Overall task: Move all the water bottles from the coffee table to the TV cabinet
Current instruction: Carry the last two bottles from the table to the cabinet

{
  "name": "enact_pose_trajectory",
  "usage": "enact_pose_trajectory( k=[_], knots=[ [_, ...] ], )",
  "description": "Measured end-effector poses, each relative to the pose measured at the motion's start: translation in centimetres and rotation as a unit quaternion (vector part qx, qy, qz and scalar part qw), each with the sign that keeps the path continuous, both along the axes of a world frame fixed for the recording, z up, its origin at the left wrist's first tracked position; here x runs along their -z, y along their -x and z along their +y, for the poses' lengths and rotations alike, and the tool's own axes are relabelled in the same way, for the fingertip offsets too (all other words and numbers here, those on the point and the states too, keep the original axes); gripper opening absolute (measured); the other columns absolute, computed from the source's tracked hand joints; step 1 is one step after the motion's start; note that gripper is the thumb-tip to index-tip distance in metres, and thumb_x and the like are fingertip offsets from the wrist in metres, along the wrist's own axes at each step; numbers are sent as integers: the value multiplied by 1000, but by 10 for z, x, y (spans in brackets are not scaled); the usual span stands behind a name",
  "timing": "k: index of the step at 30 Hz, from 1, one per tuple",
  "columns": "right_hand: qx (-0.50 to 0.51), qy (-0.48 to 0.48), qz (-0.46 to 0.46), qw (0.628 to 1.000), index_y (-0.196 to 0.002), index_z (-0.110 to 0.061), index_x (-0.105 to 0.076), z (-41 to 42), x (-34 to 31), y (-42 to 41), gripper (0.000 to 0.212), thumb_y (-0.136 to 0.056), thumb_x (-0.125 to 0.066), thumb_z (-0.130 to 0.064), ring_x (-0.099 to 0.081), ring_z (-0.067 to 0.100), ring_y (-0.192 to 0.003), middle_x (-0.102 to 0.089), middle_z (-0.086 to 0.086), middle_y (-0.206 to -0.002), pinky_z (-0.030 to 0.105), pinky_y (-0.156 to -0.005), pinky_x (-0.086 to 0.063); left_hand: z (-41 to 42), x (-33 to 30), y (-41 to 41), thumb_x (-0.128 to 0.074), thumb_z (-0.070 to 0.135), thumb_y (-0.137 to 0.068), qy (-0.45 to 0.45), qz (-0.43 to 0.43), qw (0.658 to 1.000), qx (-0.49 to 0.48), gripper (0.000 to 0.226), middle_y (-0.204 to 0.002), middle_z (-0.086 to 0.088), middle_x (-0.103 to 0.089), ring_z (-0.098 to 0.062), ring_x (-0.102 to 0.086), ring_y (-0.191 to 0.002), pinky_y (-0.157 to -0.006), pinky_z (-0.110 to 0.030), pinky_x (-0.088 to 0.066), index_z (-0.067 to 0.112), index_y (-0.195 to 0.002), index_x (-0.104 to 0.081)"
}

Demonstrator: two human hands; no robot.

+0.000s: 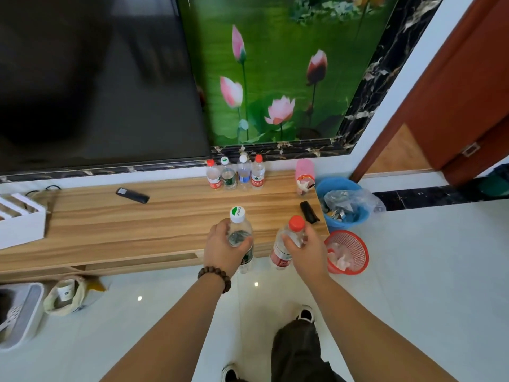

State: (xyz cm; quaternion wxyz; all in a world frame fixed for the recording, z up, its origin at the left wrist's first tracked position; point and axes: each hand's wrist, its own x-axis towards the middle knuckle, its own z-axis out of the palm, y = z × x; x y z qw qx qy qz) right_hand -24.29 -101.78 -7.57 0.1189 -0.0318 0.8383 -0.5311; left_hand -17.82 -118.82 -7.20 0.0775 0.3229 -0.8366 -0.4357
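Observation:
My left hand point(223, 248) grips a clear water bottle with a white-and-green cap point(238, 216) by its shoulder. My right hand point(304, 250) grips a red-capped water bottle with a red label point(281, 257). Both bottles hang upright at the front edge of the wooden TV cabinet point(137, 219), partly over the floor. Several more water bottles point(235, 175) stand in a row at the back of the cabinet, against the wall. The coffee table is out of view.
A black remote point(132, 195) and a small black object point(309, 212) lie on the cabinet, a pink-lidded jar point(305, 176) at its right end. A blue bin point(343, 205) and a red basket point(347, 252) stand on the floor right of it. The TV point(96, 78) hangs above.

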Motion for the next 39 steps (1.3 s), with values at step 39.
enact_pose_trajectory(
  k=[39],
  knots=[
    [-122,-6,220,968,-124,-28,-52,-64,355,388,49,-81,-57,-51,-56,16,-109,-61,-3,-114,42,-93,-48,-26,366,365,-75,39,-75,66,199,978,12,65,-106,10,-53,-11,-53,-101,-89,-30,-47,16,-129,-47]
  ],
)
